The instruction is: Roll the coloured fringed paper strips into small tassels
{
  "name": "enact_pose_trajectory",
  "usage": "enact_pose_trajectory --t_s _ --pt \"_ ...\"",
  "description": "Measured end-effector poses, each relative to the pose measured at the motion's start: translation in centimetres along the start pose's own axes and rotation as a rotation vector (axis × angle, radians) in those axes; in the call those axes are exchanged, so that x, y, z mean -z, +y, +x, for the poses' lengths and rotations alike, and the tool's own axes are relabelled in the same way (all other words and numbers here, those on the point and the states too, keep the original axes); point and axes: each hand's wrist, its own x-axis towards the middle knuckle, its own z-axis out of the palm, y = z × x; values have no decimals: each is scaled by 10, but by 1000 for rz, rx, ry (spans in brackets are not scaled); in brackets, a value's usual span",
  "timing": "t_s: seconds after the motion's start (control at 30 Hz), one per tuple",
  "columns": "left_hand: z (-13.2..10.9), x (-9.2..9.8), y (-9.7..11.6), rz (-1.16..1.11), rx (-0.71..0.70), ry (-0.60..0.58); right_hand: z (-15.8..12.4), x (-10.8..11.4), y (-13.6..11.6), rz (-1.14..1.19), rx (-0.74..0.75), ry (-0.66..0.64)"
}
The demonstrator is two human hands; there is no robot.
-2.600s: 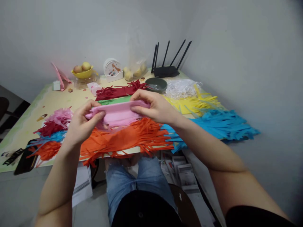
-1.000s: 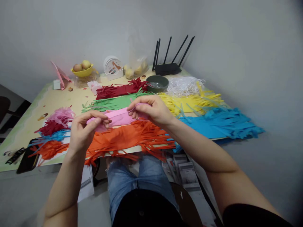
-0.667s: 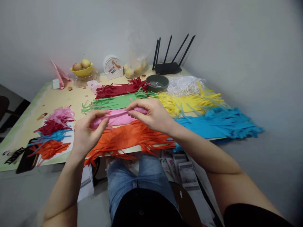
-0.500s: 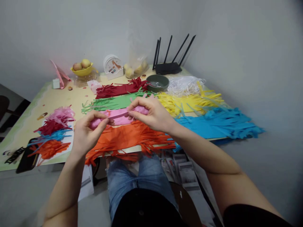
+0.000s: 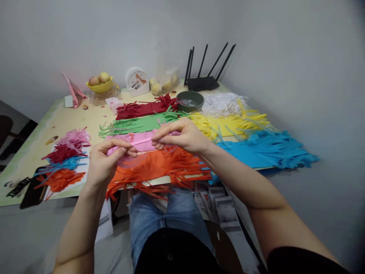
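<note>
Between my two hands a narrow strip of pink tissue paper (image 5: 142, 142) is stretched level above the table. My left hand (image 5: 105, 161) pinches its left end, and loose pink fringe hangs beside those fingers. The other end is pinched between the thumb and fingers of my right hand (image 5: 184, 137). Behind the strip lies flat pink fringed paper (image 5: 144, 135), partly covered by my hands. Nearer to me is an orange fringed sheet (image 5: 145, 165), and just beyond the pink lies a green fringed sheet (image 5: 139, 123).
Red (image 5: 146, 109), yellow (image 5: 225, 123) and blue fringed sheets (image 5: 251, 152) lie around. Small paper tassels (image 5: 67, 163) and a phone (image 5: 31, 192) are at left. At the back stand a dark bowl (image 5: 190, 100), white strings (image 5: 224, 103), a router (image 5: 203, 83) and a fruit bowl (image 5: 99, 87).
The pink paper between my hands has become a thinner, tighter strip, with loose fringe now hanging near my left hand. Both hands stay in nearly the same place; their fingers have shifted.
</note>
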Motion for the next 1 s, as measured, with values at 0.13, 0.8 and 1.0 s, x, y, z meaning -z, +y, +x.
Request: enact_pose_trajectory --t_s 0.13,0.8,1.0 --pt "6 13 6 377 -46 -253 -2 2 -2 -383 182 -48" --pt "22 8 -24 1029 -736 -182 18 4 14 -202 -198 -310" --pt "13 -5 -36 981 -772 48 7 -24 35 169 -244 -99"
